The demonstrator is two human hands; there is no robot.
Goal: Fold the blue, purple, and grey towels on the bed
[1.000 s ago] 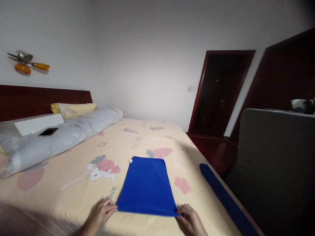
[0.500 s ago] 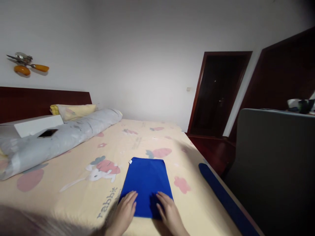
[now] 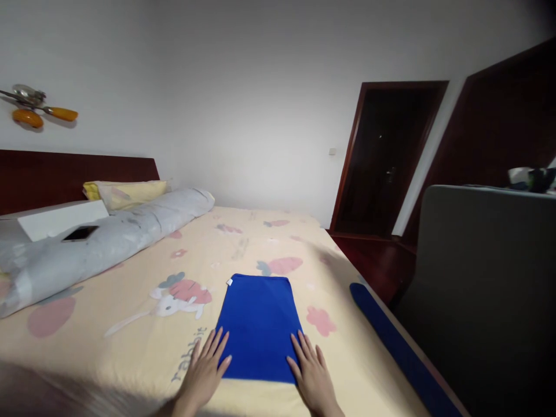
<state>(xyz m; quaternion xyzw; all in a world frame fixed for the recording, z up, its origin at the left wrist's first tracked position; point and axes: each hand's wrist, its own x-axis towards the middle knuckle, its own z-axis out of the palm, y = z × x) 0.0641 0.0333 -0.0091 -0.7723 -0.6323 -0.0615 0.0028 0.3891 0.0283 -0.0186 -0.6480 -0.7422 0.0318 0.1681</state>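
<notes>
A flat blue piece of cloth (image 3: 260, 324), roughly rectangular with a small white tag at its far left corner, lies on the patterned bedsheet (image 3: 143, 353). My left hand (image 3: 206, 362) rests at its near left edge, fingers spread, thumb and fingertips over the blue fabric. On the opposite edge lies my right hand (image 3: 310, 365), also with fingers stretched out and the thumb on the cloth. Neither hand grips anything.
A long dark-blue strip (image 3: 399, 347) lies along the bed's right edge, beside a grey chair back or panel (image 3: 482, 278). At the left are a grey rolled bundle (image 3: 130, 231), a phone (image 3: 80, 233), a white box (image 3: 65, 219) and a pillow (image 3: 130, 194).
My hands have moved apart, from over the blue cloth out to its left and right edges, and the fingers have spread. The camera view has shifted slightly.
</notes>
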